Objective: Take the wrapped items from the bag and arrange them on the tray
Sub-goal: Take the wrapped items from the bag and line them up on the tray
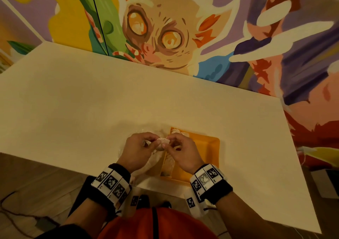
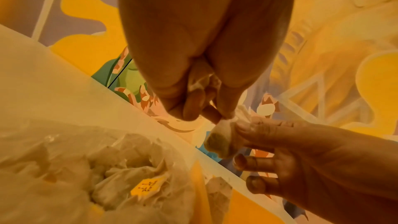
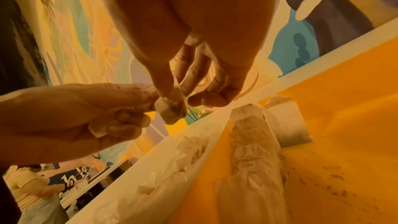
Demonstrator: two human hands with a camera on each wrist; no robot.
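Small white paper-wrapped item held in air between my hands, above edge of orange plastic tray. Left hand and right hand both pinch it, likely separating it from clear plastic bag on bench.

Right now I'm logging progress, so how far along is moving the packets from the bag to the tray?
Partly done. Several wrapped packets already lie along the left side of the yellow tray. In hand: the left hand and right hand both pinch one packet in the air between bag and tray. Left: the plastic bag beside the tray still holds more packets.
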